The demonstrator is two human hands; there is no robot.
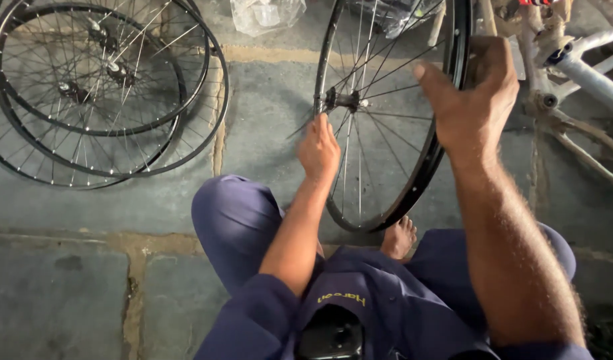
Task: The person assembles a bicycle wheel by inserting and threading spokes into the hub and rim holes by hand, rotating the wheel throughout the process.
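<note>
Wheel: black-rimmed spoked bicycle wheel (423,167) stands upright on the stone floor (66,293) in front of me, its lower edge near my bare foot (398,237).
Right hand: my right hand (476,93) is curled over the rim at its upper right, fingers wrapped round it, thumb sticking out to the left.
Left hand: my left hand (318,150) is in among the spokes just below the hub (343,100), fingers bunched; it seems to pinch a spoke, but I cannot tell for sure.
Posture: I squat, knees apart in dark blue trousers (236,220), the wheel between them.
Left side: a stack of bare spoked wheels (93,87) lies flat on the floor, well apart from mine.
Right side: part of a pale bicycle frame (586,73) just beyond my right hand.
Far edge: a clear plastic bag (266,15) on the floor.
</note>
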